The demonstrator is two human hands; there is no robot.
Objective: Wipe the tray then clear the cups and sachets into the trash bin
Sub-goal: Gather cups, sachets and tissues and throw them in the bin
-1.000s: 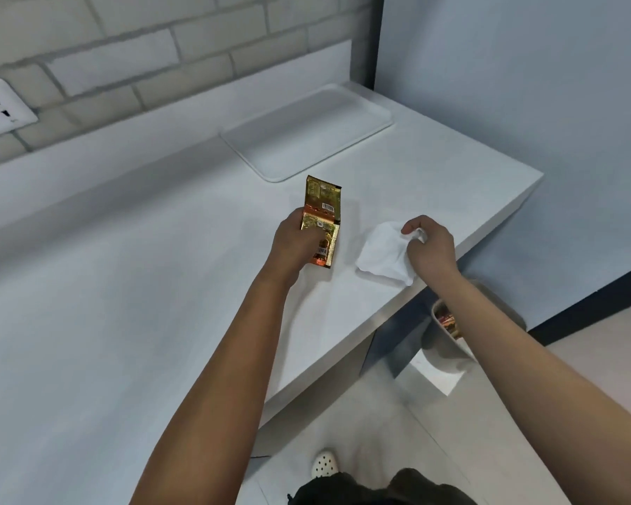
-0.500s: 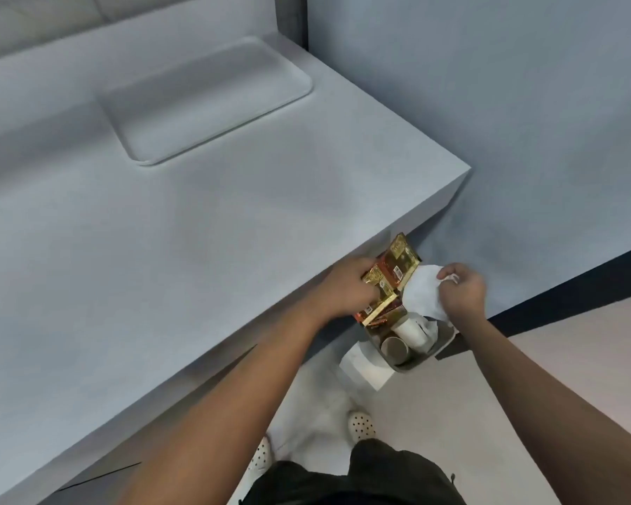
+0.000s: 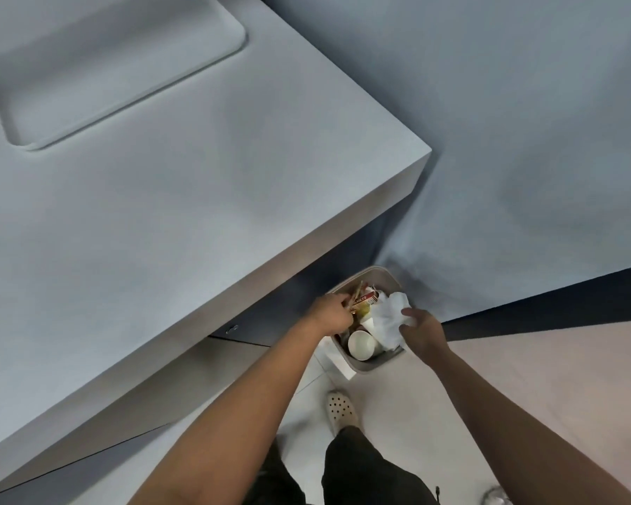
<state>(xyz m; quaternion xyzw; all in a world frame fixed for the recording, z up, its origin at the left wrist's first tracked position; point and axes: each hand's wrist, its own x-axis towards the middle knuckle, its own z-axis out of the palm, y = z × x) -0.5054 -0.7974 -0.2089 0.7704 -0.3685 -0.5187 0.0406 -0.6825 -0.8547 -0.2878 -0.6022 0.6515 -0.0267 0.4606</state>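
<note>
A small grey trash bin (image 3: 389, 360) stands on the floor below the counter's corner. Inside it lie a white paper cup (image 3: 361, 344) on its side and other rubbish. My left hand (image 3: 330, 314) is over the bin's left rim, its fingers closed on gold and red sachets (image 3: 361, 297) that reach into the bin. My right hand (image 3: 424, 331) is over the bin's right side, holding a crumpled white wipe (image 3: 388, 317). The white tray (image 3: 99, 63) sits bare on the counter at the top left.
The white counter (image 3: 183, 220) fills the left half, its corner jutting right above the bin. A blue-grey wall with a dark skirting (image 3: 547, 304) rises behind the bin. My foot in a white perforated shoe (image 3: 341, 410) stands on the pale floor just before the bin.
Both hands left the counter and went down to the trash bin, carrying the sachets and the wipe. They now hang right over the bin's opening. The view tilted downward.
</note>
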